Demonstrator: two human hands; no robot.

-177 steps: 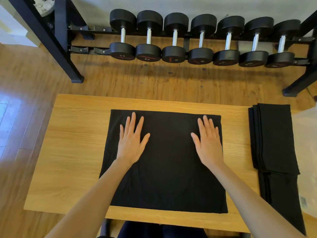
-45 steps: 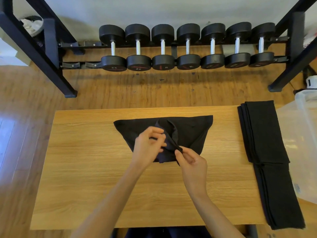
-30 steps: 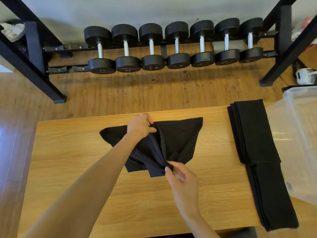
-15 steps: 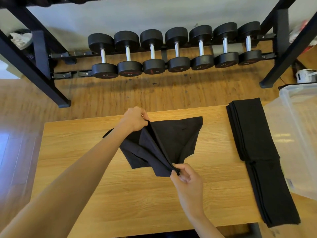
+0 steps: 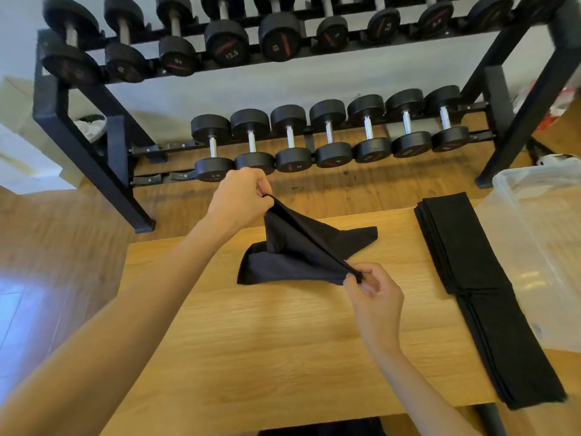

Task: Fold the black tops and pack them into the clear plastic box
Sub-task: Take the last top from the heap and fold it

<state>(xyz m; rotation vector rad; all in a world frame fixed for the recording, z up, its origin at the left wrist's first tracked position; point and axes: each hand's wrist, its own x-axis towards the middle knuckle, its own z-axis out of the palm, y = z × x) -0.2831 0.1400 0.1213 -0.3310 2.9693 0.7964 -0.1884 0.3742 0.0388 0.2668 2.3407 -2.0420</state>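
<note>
Two bare hands are seen gripping one soft black fabric top [image 5: 298, 256] above the light wooden counter [image 5: 283, 341]. The left hand [image 5: 240, 201] is raised toward the far edge, its fingers [image 5: 262, 187] curled tightly and pinching one end of a folded edge. The right hand [image 5: 375, 294] is held lower and nearer, its fingers [image 5: 366, 280] pressed against the thumb on the other end of that edge, so the cloth is stretched taut between them. The rest of the top is draped down onto the counter. A long stack of folded black tops [image 5: 471, 278] is laid along the counter's right side, just beside the clear plastic box [image 5: 540, 247]. A black steel rack of black dumbbells [image 5: 330, 136] is seen beyond the counter.
</note>
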